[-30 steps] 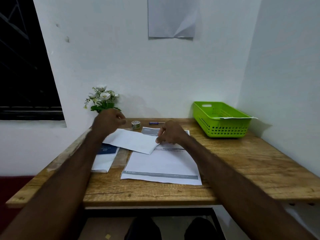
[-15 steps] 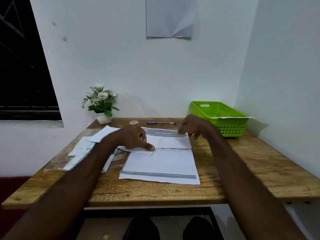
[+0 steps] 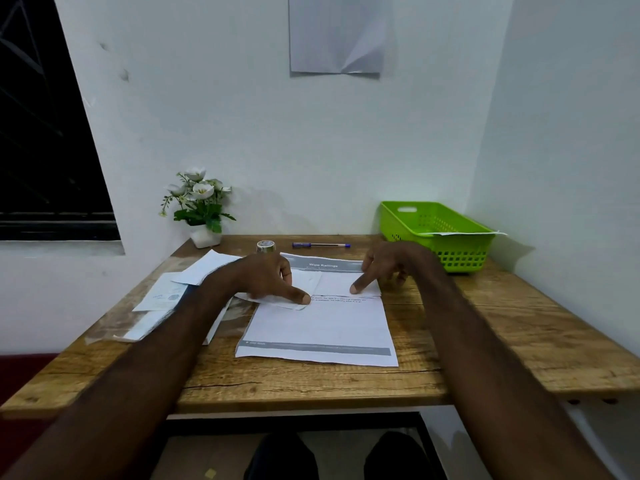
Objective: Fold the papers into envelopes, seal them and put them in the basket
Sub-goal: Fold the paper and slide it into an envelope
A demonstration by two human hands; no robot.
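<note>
A folded white paper (image 3: 341,284) lies flat on top of a large printed sheet (image 3: 322,327) in the middle of the wooden desk (image 3: 485,323). My left hand (image 3: 266,277) presses its left end down with the index finger stretched out. My right hand (image 3: 384,268) presses the paper's right part with one fingertip, the other fingers spread. Neither hand grips anything. A green plastic basket (image 3: 438,237) stands at the back right of the desk, with a white paper sticking out over its rim.
A tape roll (image 3: 266,245) and a blue pen (image 3: 321,244) lie at the back of the desk. A small pot of white flowers (image 3: 199,206) stands back left. Loose papers and booklets (image 3: 166,299) are stacked at the left. White walls close in behind and on the right.
The folded paper came down from a raised slant onto the printed sheet. My left hand moved right onto it, and my right hand shifted right and then pressed a fingertip on it.
</note>
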